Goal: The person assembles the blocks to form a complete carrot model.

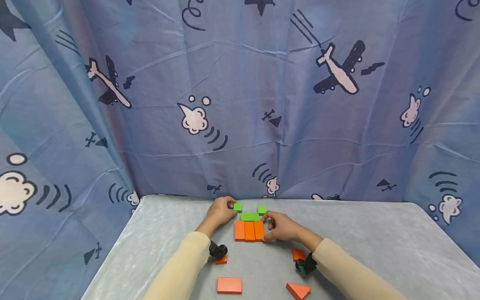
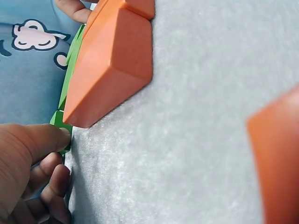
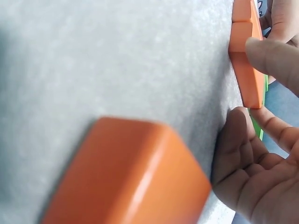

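Note:
Three orange rectangular blocks (image 1: 249, 231) lie side by side on the grey surface. Beyond them lies a long green block (image 1: 249, 217), with a small green block (image 1: 262, 210) off its right end. My left hand (image 1: 222, 211) pinches another small green block (image 1: 238, 207) at the far left; in the left wrist view the thumb presses the near face of that green block (image 2: 60, 122). My right hand (image 1: 281, 227) grips the rightmost orange block (image 3: 246, 77), its thumb on the near end and its index finger by the far end, other fingers curled beside it.
Nearer the front lie a salmon-orange rectangular block (image 1: 229, 285) and an orange triangular block (image 1: 298, 290). Two more orange pieces sit under the wrists, one on the left (image 1: 221, 260) and one on the right (image 1: 298, 254). A patterned blue curtain (image 1: 240, 104) hangs behind the table (image 1: 375, 250).

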{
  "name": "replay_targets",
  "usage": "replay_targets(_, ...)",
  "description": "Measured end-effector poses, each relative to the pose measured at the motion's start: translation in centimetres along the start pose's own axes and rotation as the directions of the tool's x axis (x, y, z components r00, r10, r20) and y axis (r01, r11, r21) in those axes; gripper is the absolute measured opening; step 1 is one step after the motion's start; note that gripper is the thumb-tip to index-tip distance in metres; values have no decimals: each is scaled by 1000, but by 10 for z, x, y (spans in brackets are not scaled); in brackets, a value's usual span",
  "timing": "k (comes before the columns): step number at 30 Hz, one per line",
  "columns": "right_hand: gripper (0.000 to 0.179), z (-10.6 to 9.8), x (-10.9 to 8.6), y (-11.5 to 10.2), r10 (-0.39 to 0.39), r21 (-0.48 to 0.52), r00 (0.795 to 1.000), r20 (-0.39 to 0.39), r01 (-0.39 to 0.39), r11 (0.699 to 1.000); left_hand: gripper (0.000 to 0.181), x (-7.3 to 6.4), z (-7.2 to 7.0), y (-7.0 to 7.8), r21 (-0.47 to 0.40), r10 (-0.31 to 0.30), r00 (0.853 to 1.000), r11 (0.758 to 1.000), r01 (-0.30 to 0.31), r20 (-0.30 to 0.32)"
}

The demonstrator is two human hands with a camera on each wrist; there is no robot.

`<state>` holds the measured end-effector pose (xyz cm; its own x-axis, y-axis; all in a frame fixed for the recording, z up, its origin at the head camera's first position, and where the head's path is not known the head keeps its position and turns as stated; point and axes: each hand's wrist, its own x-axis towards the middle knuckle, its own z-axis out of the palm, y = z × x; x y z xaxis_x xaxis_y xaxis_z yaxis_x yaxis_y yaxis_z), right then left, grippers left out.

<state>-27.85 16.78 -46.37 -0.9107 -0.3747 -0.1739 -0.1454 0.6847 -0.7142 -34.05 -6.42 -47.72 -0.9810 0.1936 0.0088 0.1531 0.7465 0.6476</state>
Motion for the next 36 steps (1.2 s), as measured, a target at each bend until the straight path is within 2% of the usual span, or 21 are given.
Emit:
replay_targets(12, 47, 1, 1, 0, 14, -3, 1000, -5, -14, 1000, 31, -2, -2, 0, 11, 2, 1000, 1000, -3, 30)
replay_targets(26, 46, 0, -2, -2, -20, -11, 1000, 3, 21, 1000, 33, -6, -5, 2, 12, 6, 999, 1000, -6, 47)
replay_targets(36, 45, -1, -3, -3, 6, -19, 1000, 6, -6, 1000, 36, -6, -6, 2, -2, -11, 998, 1000, 12, 60)
